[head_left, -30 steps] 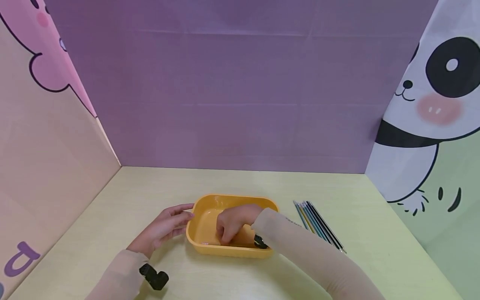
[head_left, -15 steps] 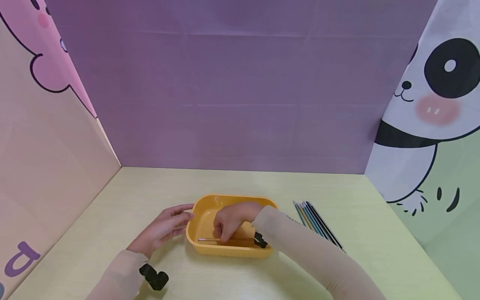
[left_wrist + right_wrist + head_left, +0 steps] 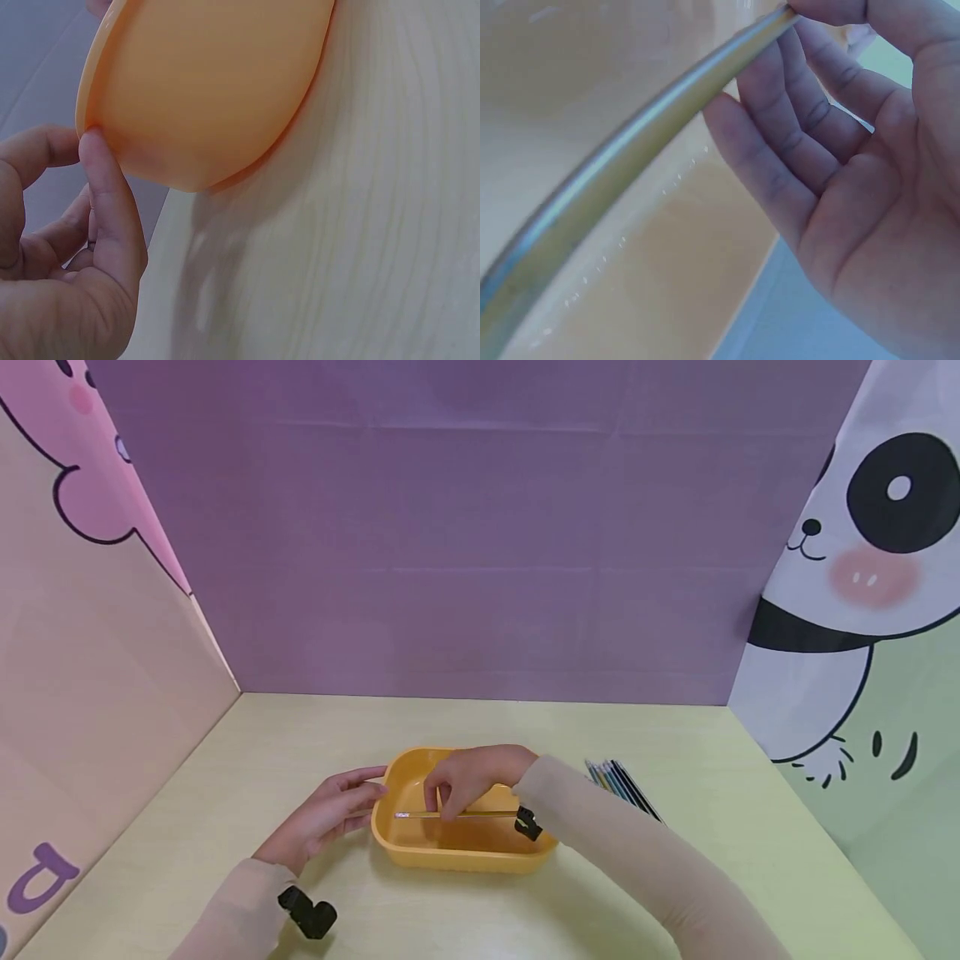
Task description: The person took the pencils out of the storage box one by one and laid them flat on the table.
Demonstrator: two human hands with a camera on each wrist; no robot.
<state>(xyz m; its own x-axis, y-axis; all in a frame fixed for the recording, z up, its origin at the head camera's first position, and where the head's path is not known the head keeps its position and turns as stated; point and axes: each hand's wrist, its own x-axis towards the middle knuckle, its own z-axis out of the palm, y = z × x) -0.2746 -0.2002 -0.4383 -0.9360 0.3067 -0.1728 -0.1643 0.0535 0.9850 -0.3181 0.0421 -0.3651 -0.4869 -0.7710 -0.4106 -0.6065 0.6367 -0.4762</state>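
Observation:
A yellow plastic basin stands on the table. My left hand is at its left end; in the left wrist view the thumb and a finger pinch the basin's rim. Inside the basin's outline, my right hand pinches a yellow pencil between thumb and fingertips. The pencil lies crosswise, its pale end to the left and its other end hidden behind the wrist. Close up in the right wrist view, the pencil shows a shiny edge, with the fingers bent toward it.
Several pencils, blue, yellow and black, lie side by side on the table right of the basin, partly hidden by the right sleeve. A purple backdrop closes the back. Printed panels rise at left and right.
My right hand has lifted the pencil from near the basin's front wall, up and away from me. The left hand stays at the rim, and the basin has not moved.

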